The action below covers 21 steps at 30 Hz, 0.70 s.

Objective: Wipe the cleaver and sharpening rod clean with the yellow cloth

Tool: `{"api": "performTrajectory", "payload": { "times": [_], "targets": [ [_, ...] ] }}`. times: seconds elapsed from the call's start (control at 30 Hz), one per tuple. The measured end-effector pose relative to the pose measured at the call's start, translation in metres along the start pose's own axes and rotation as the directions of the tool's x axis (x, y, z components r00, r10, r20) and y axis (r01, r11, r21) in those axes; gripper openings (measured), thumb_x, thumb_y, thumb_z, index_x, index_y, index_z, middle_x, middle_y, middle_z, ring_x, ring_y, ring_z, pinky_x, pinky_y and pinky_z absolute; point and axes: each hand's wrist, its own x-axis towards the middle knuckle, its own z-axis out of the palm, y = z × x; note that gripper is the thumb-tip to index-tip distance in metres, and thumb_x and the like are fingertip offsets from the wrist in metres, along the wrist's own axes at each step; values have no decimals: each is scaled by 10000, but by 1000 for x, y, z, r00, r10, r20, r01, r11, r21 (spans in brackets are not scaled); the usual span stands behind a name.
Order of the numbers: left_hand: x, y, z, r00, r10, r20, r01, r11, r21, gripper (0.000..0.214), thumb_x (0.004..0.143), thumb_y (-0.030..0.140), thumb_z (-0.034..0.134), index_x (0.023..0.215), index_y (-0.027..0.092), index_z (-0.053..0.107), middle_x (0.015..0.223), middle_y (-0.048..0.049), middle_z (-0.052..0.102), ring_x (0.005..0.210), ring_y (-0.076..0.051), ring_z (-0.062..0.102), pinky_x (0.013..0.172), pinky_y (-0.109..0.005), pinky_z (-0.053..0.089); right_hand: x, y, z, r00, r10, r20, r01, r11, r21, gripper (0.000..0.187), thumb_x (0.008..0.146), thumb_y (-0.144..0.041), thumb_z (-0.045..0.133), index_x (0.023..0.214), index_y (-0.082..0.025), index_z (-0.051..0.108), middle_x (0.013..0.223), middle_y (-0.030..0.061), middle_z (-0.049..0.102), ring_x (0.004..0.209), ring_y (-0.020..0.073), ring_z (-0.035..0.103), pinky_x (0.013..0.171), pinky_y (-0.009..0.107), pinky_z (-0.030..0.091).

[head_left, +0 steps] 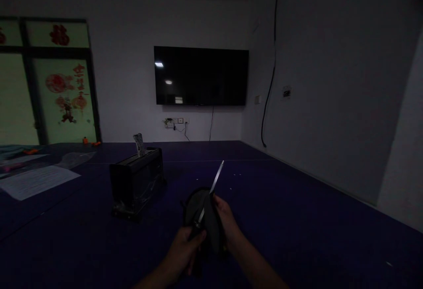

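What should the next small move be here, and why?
Probably ease the shiny-shafted tool back slightly with the left hand, while the right hand steadies the dark item: the bare tip projects past the item's far edge, near the right hand.

Black box (137, 185): 1, your landmark
Crumpled grey piece (139, 145): 1, on top of the box
Your hands: 2, left hand (187, 250) and right hand (226, 217), right of the box
Metal-shafted tool (217, 177): 1, right of the box
Dark rounded item (214, 227): 1, right of the box
Orange pieces (85, 140): you can count 3, beyond the box, to its left
Papers (39, 181): at least 2, left of the box
Wall screen (202, 76): 1, beyond the box, to its right
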Motion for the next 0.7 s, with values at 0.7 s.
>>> {"api": "performTrajectory", "payload": {
  "times": [0.7],
  "targets": [
    [0,3,2,999,11,49,-14,998,62,609,541,782,516,588,177,455,338,73,416,220,-58,321,271,-185,169,13,-3,-24,985,-77,-157,89,994,69,345,540,-409,764,785,-187,663,662,9,690,548,177,619,540,285,489]
  ]
}}
